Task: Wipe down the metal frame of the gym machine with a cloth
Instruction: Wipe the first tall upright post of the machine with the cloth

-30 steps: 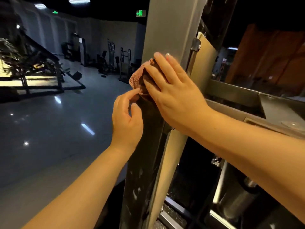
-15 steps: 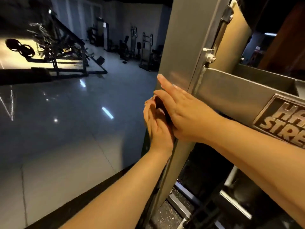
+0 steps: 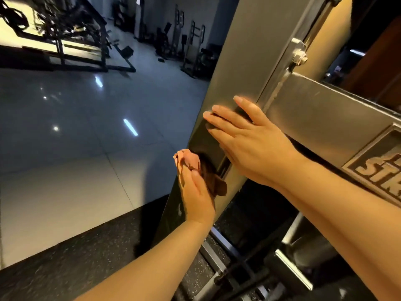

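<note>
A tall grey metal upright (image 3: 245,61) of the gym machine rises through the middle of the head view, with a crossbeam (image 3: 325,105) welded to its right side. My left hand (image 3: 195,192) holds a crumpled brown cloth (image 3: 208,172) against the upright's dark left face. Only part of the cloth shows past my fingers. My right hand (image 3: 249,140) lies flat on the upright a little higher, fingers straight, at the joint with the crossbeam.
A raised logo plate (image 3: 377,168) sits on the crossbeam at right. A bolt (image 3: 300,56) sticks out above the joint. Black rubber flooring (image 3: 76,257) lies at the machine's foot, shiny tile (image 3: 76,137) beyond. Other gym machines (image 3: 173,40) stand far back.
The cloth has passed from under my right hand into my left, which has slid down the upright. My right hand now rests bare and flat above. My view has tilted down.
</note>
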`<action>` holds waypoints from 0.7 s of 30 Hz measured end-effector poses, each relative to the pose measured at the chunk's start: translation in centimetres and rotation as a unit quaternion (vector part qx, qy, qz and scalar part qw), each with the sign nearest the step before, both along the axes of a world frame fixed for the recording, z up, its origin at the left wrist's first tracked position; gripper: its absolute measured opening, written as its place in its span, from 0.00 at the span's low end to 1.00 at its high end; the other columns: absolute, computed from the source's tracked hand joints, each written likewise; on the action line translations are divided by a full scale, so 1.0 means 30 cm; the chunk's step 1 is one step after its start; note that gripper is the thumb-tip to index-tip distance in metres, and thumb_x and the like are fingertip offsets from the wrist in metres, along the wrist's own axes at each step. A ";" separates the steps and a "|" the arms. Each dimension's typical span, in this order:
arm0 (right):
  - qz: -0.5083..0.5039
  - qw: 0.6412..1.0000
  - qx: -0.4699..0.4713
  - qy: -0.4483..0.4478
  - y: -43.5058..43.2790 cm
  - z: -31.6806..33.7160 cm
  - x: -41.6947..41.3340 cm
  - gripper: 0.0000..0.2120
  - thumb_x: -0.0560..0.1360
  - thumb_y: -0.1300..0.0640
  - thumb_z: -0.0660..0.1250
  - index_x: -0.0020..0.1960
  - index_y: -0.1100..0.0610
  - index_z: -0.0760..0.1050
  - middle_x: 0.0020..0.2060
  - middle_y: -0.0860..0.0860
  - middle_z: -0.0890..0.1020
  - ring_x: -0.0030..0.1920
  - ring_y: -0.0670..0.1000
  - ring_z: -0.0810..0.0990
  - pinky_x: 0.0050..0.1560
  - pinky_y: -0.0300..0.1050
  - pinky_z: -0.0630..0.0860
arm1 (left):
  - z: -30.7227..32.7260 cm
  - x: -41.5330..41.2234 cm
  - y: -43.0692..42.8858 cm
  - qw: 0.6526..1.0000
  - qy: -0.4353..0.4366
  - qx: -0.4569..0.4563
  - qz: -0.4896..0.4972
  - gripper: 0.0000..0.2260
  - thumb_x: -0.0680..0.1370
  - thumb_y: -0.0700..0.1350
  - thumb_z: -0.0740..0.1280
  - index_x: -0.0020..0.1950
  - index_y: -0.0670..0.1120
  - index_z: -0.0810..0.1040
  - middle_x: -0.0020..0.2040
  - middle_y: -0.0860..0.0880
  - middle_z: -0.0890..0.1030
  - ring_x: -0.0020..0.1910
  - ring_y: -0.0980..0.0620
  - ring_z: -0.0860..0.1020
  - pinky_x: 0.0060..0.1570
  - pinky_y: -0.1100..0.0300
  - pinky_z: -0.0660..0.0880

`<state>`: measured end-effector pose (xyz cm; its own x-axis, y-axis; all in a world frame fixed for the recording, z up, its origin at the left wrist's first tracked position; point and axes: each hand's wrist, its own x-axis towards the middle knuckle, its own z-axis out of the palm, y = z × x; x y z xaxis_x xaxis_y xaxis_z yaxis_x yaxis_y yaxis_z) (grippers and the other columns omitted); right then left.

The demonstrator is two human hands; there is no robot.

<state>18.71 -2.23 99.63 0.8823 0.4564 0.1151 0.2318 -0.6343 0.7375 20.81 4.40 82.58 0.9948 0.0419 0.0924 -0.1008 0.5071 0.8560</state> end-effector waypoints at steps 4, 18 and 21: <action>-0.055 0.996 -0.065 0.002 0.022 -0.079 -0.009 0.29 0.83 0.50 0.43 0.83 0.57 0.51 0.82 0.59 0.45 0.82 0.61 0.40 0.79 0.63 0.33 | -0.023 -0.013 -0.016 0.996 0.084 -0.016 0.003 0.21 0.88 0.57 0.51 0.81 0.65 0.51 0.76 0.75 0.55 0.68 0.83 0.55 0.69 0.72 0.54; -0.077 0.992 -0.088 0.037 0.075 -0.189 0.037 0.31 0.83 0.50 0.35 0.80 0.64 0.33 0.75 0.69 0.28 0.74 0.66 0.22 0.72 0.65 0.23 | -0.074 0.044 0.016 0.940 0.280 -0.193 -0.009 0.16 0.85 0.64 0.52 0.66 0.66 0.74 0.65 0.63 0.77 0.61 0.63 0.76 0.67 0.57 0.70; -0.054 0.993 -0.098 0.023 0.055 -0.203 0.045 0.30 0.84 0.49 0.35 0.81 0.64 0.34 0.76 0.69 0.30 0.76 0.66 0.25 0.74 0.64 0.25 | -0.042 0.040 0.000 0.957 0.249 -0.147 -0.003 0.26 0.84 0.65 0.54 0.82 0.63 0.58 0.81 0.61 0.63 0.79 0.57 0.63 0.79 0.49 0.61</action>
<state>20.07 -0.58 93.52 0.9299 0.3677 -0.0086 0.2063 -0.5021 0.8398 22.02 4.39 81.33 0.9126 -0.0118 -0.4087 0.2861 0.7326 0.6176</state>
